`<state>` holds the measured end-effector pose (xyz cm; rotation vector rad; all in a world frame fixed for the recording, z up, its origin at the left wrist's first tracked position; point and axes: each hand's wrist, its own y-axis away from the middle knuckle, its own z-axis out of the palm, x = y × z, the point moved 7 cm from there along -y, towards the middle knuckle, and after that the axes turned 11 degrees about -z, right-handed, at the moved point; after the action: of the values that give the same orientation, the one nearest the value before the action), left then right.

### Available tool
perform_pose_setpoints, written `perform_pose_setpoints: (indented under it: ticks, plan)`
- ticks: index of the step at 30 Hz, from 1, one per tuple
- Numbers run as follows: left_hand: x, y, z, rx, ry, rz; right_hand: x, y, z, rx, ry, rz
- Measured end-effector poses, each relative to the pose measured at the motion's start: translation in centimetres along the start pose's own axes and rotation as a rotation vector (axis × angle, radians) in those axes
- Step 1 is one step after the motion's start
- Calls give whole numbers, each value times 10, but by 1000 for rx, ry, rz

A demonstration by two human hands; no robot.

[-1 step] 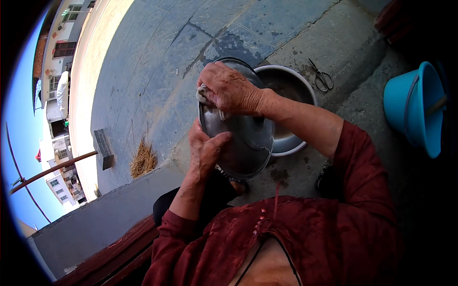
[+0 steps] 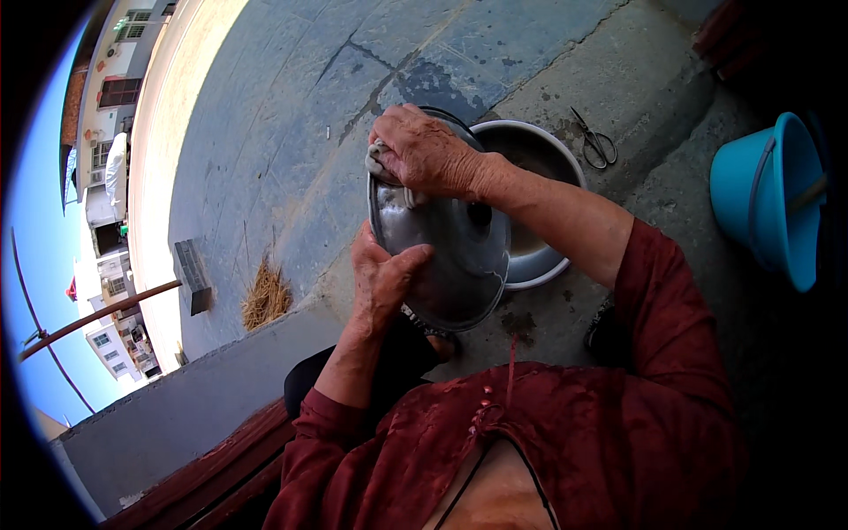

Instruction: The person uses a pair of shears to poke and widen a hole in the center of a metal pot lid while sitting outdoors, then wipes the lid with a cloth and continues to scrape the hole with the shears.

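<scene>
A round, dull grey metal pot lid point(image 2: 442, 274) is held tilted in front of me, with a dark round spot near its middle. My left hand point(image 2: 382, 278) grips its near-left rim, thumb lying on the upper face. A crumpled pale grey cloth point(image 2: 375, 162) is bunched in the closed fingers of my right hand point(image 2: 428, 155), pressed against the lid's far-left rim. Below and partly behind the lid, a wide metal basin point(image 2: 565, 163) with a pale rim rests on the ground. Murky water seems to lie in it; the lid and my right forearm cover part of it.
Open-looking scissors point(image 2: 596, 146) lie on the concrete beyond the basin. A turquoise bucket point(image 2: 746, 185) with a handle stands at the right. To the left are a straw bundle point(image 2: 267, 299), a grey block point(image 2: 192, 276) and a low wall point(image 2: 203, 397).
My right hand and the cloth have slid slightly farther along the lid's rim, away from me. The lid has shifted a trace to the right; my left hand keeps its grip.
</scene>
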<state>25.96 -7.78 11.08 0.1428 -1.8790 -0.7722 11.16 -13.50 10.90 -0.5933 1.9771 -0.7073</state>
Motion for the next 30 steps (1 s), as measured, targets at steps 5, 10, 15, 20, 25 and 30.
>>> perform_pose_setpoints:
  ticks: [5, 10, 15, 20, 25, 30]
  plan:
    - [-10, -3, 2, -37, 23, 8, 91, 21, 8, -16, 77, 383]
    - [-10, -1, 1, -33, 47, 40, 119, 53, -4, 28, 50, 523]
    - [-7, -2, -4, -56, 30, -2, 45, 42, -34, 203, -231, 336]
    - [1, -2, -4, 122, -279, 323, -70, 23, -27, 120, -97, -256]
    - [-22, 3, -6, 83, -296, 114, -77, 22, 3, -50, -12, -277]
    - [-6, 0, 1, 53, -153, 219, -54, 3, 0, -86, -10, -234]
